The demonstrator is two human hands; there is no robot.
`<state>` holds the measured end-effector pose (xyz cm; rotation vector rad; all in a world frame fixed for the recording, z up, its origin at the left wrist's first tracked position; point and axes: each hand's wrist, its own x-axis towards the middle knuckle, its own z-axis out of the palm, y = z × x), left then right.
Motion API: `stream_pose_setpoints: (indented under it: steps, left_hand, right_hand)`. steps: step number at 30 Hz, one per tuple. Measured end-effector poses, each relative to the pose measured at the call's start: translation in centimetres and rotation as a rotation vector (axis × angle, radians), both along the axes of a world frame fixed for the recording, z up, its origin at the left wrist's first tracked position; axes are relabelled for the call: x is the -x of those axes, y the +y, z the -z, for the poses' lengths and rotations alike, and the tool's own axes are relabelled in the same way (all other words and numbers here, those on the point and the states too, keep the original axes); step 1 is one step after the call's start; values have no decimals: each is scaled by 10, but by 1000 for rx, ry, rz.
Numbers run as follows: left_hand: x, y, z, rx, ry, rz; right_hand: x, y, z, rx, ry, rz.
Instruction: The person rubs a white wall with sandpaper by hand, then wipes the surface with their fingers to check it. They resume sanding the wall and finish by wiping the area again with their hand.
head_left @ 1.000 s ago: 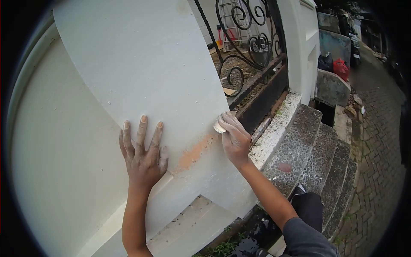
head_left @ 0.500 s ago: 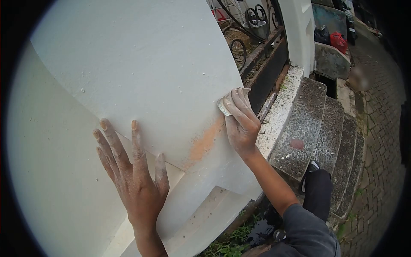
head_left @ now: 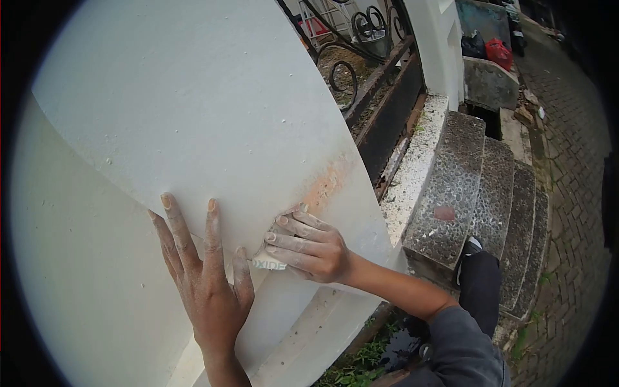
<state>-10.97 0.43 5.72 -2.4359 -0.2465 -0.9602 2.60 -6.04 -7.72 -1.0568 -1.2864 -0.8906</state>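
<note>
Biggest worry: if I press too hard over the wall's lower edge, the folded abrasive sheet (head_left: 268, 264) could slip or tear and my knuckles would scrape. Too much rubbing might also widen the orange patch (head_left: 324, 187). The sheet looks pale and creased, "OXIDE" lettering showing, against the white wall (head_left: 206, 109) below that patch. My right hand (head_left: 313, 250) has its fingers bent over it; my left hand (head_left: 209, 284) is spread, gripping nothing.

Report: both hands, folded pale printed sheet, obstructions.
Right hand holding sheet against white wall, below orange patch. Left hand spread on wall. Left thumb close beside sheet.
</note>
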Motion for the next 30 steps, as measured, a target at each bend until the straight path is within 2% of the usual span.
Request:
stream_pose_setpoints:
  steps: [2, 6, 10, 11, 13, 14, 15, 18, 20, 22, 24, 25, 28, 29, 30]
  left_hand:
    - [0, 1, -1, -16, 24, -17]
    - [-2, -2, 1, 1, 23, -18]
    - [-3, -3, 2, 36, 14, 5]
    - [-4, -3, 0, 30, 17, -4]
    - [-2, -6, 1, 53, 26, -43]
    - [-2, -6, 2, 54, 20, -38]
    - [-3, -4, 2, 49, 13, -29]
    - [-4, -4, 3, 36, 7, -8]
    - [-6, -3, 2, 20, 14, -1]
    - [-5, -6, 3, 32, 32, -27]
    - [-5, -5, 3, 15, 33, -9]
    - [-5, -5, 3, 4, 35, 1]
    - [-6, -1, 6, -10, 30, 5]
    - [-8, -1, 4, -17, 26, 5]
    - [-8, -2, 4, -15, 27, -3]
  right_hand:
    - [-62, -3, 2, -181, 248, 356]
    - [-11, 5, -9, -137, 221, 191]
    - [-41, -1, 8, -103, 61, 147]
    - [-68, -3, 3, -219, 265, 244]
    - [-63, -7, -4, -223, 403, 86]
    - [-36, 15, -7, -293, 369, 191]
    - [-7, 14, -6, -184, 216, 68]
    - [-14, 9, 6, -71, -13, -83]
    - [-59, 5, 8, -211, 402, 50]
    - [-44, -5, -5, -146, 621, -60]
    - [-3, 9, -10, -179, 194, 29]
    - [-10, 8, -9, -175, 155, 34]
    - [-44, 7, 0, -172, 65, 54]
    - [-62, 4, -2, -214, 347, 55]
    - [-55, 7, -4, -234, 349, 71]
